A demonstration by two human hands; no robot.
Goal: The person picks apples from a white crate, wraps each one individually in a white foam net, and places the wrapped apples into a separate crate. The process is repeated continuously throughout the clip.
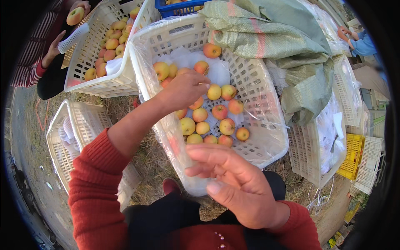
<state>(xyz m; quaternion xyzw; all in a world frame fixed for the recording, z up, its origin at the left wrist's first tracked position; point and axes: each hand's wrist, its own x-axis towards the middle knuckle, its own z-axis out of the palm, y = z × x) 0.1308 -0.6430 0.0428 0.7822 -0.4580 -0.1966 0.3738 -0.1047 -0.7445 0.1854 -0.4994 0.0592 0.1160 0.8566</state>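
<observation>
A white plastic crate lined with clear plastic film stands in front of me. Several yellow-red apples lie loose in it, with white foam netting under and behind them. My left hand reaches over the crate's left side, just above the apples and close to a yellow one. Its fingers are bent, and their undersides are hidden, so a grip cannot be made out. Over the near rim I hold up my right hand, thumb apart from the loosely curved fingers, with nothing visible in it.
A green woven sack drapes over the far right rim. At upper left, another person's hand is beside a foam net sleeve and an apple crate. More crates stand left and right.
</observation>
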